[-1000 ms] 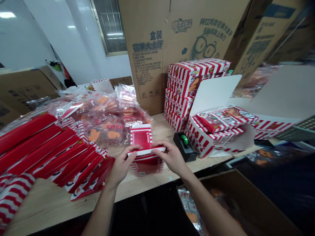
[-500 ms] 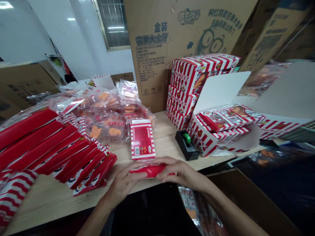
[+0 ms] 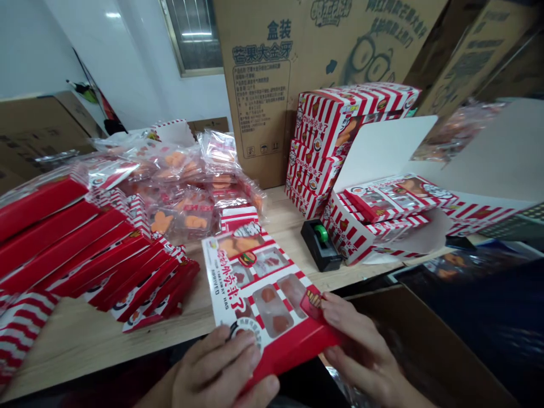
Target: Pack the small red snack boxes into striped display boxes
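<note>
Both my hands hold one red-and-white striped snack box [image 3: 263, 289] at the table's near edge, its windowed front face up and tilted toward me. My left hand [image 3: 225, 371] grips the box's near left corner with the fingers curled over it. My right hand [image 3: 361, 348] holds the right edge, thumb on top. Just behind the box a smaller striped carton flap [image 3: 238, 218] lies on the wooden table [image 3: 80, 340].
Flattened red cartons [image 3: 85, 255] are fanned out at left, with clear snack packets [image 3: 187, 187] heaped behind. A black tape dispenser [image 3: 321, 243] sits mid-table beside an open striped display box [image 3: 382, 218] and stacked striped boxes [image 3: 335, 136]. Large cardboard cartons [image 3: 306, 62] stand behind; an open carton [image 3: 425, 345] sits below right.
The box was pressed shut at the table edge, then turned over and lifted toward me, so its windowed front now faces up. My hands came nearer to me.
</note>
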The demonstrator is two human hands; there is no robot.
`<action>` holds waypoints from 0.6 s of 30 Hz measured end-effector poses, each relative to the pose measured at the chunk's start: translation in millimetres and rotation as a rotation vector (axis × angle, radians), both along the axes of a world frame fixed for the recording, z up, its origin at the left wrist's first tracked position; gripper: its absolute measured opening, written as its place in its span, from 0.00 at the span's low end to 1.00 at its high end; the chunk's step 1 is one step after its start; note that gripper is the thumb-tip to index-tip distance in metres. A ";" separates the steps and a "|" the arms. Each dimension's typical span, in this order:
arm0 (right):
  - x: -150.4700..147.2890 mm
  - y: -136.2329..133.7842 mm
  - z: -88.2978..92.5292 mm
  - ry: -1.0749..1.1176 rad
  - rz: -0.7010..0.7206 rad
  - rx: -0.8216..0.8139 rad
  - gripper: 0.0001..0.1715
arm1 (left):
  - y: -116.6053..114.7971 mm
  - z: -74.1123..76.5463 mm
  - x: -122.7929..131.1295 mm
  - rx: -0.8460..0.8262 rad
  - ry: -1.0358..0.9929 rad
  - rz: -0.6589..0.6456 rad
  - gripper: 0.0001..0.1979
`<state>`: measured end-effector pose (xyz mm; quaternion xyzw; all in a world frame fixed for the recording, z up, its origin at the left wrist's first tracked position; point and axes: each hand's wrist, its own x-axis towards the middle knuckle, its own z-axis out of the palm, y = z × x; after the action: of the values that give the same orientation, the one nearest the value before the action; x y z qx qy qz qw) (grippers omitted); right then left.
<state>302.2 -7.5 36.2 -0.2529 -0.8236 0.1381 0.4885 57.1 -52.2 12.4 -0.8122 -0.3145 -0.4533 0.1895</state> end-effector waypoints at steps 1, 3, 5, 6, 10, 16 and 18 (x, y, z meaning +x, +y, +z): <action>0.2 -1.0 3.7 -0.011 -0.009 -0.001 0.27 | -0.2 -1.8 -0.1 -0.070 -0.072 -0.026 0.13; -0.6 0.0 5.9 -0.044 -0.002 0.021 0.28 | 1.4 -8.3 2.8 -0.205 -0.260 -0.046 0.14; -3.1 5.3 0.9 -0.080 0.034 0.026 0.30 | 6.3 -17.0 8.8 -0.306 -0.406 -0.009 0.17; -5.0 9.4 -3.8 -0.081 0.047 0.009 0.30 | 10.2 -21.5 12.2 -0.320 -0.446 0.005 0.17; -14.0 31.0 -25.9 0.063 -0.009 -0.077 0.21 | 35.6 -34.4 18.9 -0.315 -0.449 -0.050 0.14; -24.7 58.3 -31.3 0.137 0.008 -0.085 0.15 | 71.1 -39.6 12.6 -0.384 -0.467 -0.076 0.13; -24.4 62.7 -29.5 0.115 0.042 -0.119 0.13 | 75.7 -39.8 13.1 -0.386 -0.469 -0.073 0.13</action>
<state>277.8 55.2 6.7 -0.2556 -0.7896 0.2114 0.5162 70.3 23.5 -27.4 -0.7170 -0.4006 -0.5670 -0.0625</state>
